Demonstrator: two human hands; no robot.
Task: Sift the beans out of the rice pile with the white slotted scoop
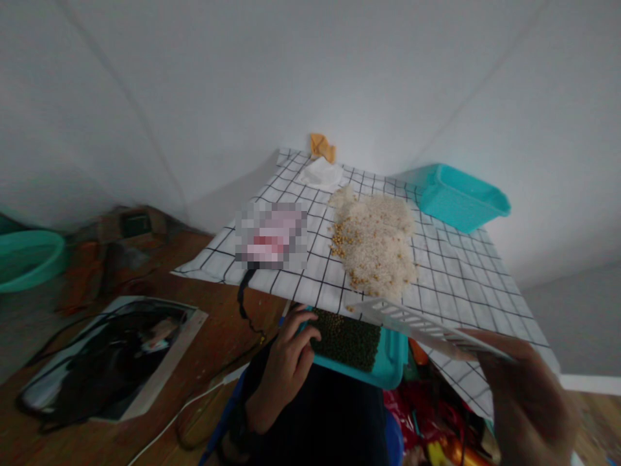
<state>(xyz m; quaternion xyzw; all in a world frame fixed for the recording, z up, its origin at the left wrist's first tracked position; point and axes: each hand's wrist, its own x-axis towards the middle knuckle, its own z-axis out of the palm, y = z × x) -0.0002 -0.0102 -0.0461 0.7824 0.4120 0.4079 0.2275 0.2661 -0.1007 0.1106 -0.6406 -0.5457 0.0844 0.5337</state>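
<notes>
My left hand (290, 362) grips the left end of a teal tray (395, 356) at the table's front edge, its fingers curled at the rim. Small dark green beans (347, 340) fill most of that tray, with some yellowish ones at the upper left. My right hand (526, 388), blurred, is closed on the near end of a long white slotted plastic piece (417, 323). The far end of that piece is by the front of a spread pile of pale grains (381, 243). Yellow beans (339, 243) lie mostly along the pile's left side.
A teal basket (466, 200) stands at the back right of the checked cloth (446, 278). Behind the pile are a white crumpled item (320, 173) and an orange cloth (323, 147). A blurred-out pink object (274, 236) with a black cord lies left.
</notes>
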